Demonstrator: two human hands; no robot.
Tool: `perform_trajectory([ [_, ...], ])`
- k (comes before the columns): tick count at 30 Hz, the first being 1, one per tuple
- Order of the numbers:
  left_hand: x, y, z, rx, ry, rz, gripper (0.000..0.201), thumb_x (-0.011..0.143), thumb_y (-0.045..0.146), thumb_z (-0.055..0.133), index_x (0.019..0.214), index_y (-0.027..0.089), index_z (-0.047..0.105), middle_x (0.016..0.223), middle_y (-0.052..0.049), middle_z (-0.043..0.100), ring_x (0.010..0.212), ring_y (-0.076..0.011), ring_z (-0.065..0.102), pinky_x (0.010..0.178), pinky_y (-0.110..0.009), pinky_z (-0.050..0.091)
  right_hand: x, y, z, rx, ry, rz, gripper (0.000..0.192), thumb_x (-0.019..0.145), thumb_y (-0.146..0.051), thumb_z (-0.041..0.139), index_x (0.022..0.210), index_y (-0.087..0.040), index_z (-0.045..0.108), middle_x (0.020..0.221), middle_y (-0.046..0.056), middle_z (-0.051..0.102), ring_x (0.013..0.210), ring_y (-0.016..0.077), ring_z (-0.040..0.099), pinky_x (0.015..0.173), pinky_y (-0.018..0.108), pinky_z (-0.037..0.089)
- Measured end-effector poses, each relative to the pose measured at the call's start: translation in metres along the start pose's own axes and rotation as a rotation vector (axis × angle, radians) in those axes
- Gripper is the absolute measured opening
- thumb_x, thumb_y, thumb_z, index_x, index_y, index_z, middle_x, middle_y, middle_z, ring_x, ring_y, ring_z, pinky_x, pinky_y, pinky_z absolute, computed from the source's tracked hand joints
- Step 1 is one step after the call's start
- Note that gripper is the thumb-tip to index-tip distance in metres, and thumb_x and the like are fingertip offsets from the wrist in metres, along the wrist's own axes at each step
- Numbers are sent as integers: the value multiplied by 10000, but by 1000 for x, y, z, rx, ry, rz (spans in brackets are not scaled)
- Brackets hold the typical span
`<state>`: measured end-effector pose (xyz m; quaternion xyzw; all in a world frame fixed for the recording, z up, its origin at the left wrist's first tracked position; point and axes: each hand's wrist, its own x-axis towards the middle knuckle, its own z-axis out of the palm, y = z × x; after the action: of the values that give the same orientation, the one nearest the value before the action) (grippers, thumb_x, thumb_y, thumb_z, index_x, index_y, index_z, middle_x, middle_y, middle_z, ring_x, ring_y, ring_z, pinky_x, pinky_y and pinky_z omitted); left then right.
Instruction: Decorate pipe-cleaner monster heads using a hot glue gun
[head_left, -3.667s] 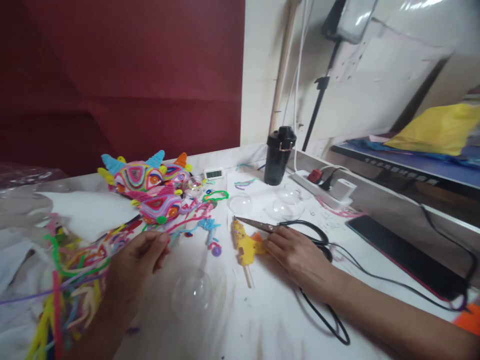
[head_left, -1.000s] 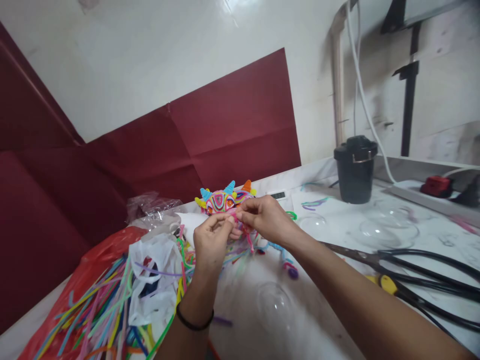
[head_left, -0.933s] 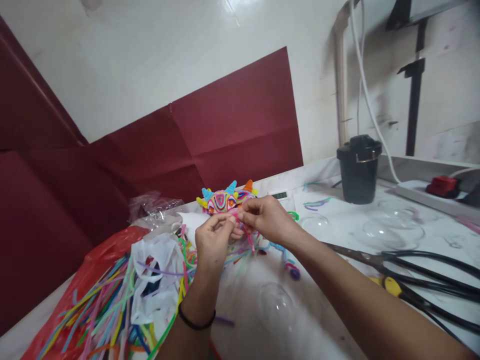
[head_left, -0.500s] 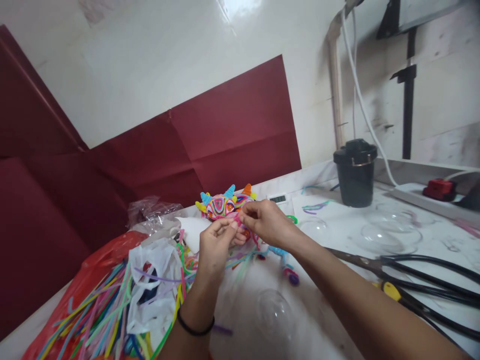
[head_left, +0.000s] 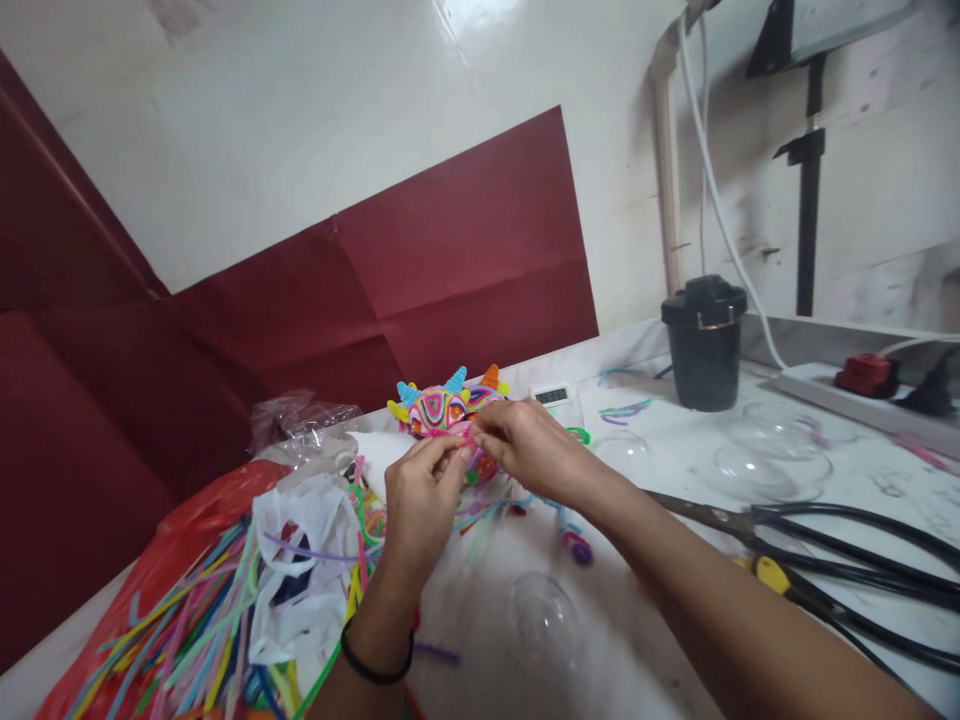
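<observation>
My left hand (head_left: 422,490) and my right hand (head_left: 534,446) meet near the middle, thumbs and fingers pinched. Between their fingertips is a small bit of pink pipe cleaner (head_left: 465,434), mostly covered by the fingers. Just behind stands a colourful pipe-cleaner animal head (head_left: 433,408) with blue horns, yellow tufts and an orange eye. Beside it, partly behind my right hand, is a similar head with an orange horn (head_left: 490,378). Under my fingers shows a pink piece with orange and green parts (head_left: 484,468); whether it joins the held bit I cannot tell.
Loose pipe cleaners (head_left: 202,620) lie on a red plastic bag (head_left: 180,520) at left, next to a white bag (head_left: 300,590). Clear plastic domes (head_left: 544,620) sit on the table. At right are large black-handled scissors (head_left: 757,525), a black lidded bin (head_left: 705,345) and a power strip (head_left: 814,390).
My left hand has shifted slightly left and down, its fingers now more curled. More of the pink piece with orange and green parts shows beneath. The view has moved a little.
</observation>
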<state>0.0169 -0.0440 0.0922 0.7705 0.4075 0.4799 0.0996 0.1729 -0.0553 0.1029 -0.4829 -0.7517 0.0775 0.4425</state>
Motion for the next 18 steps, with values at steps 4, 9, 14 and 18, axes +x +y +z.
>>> perform_trajectory([
  [4, 0, 0, 0, -25, 0, -54, 121, 778, 261, 621, 781, 184, 714, 652, -8, 669, 526, -120, 571, 488, -196, 414, -1, 0, 2, 8, 3, 5, 152, 779, -37, 543, 680, -139, 595, 617, -11, 567, 576, 96, 452, 564, 220, 263],
  [9, 0, -1, 1, -156, 20, -166, 128, 742, 292, 643, 761, 176, 692, 584, 7, 644, 500, -122, 587, 479, -197, 429, -1, -1, 3, 55, 25, 23, 179, 804, -72, 530, 655, -137, 603, 579, -12, 552, 544, 92, 437, 552, 226, 260],
  [14, 1, 4, 9, -403, 93, -317, 165, 679, 291, 684, 763, 149, 667, 504, 23, 619, 468, -121, 588, 483, -207, 467, 2, 1, 7, 183, 86, 79, 167, 785, -98, 545, 634, -137, 605, 540, -30, 512, 526, 82, 419, 533, 217, 278],
  [18, 0, 5, 14, -552, 161, -334, 179, 669, 281, 694, 766, 136, 653, 481, 32, 607, 456, -103, 565, 502, -209, 474, 4, 4, 16, 331, 113, 126, 151, 790, -142, 538, 660, -133, 615, 548, -22, 544, 518, 90, 460, 498, 209, 319],
])
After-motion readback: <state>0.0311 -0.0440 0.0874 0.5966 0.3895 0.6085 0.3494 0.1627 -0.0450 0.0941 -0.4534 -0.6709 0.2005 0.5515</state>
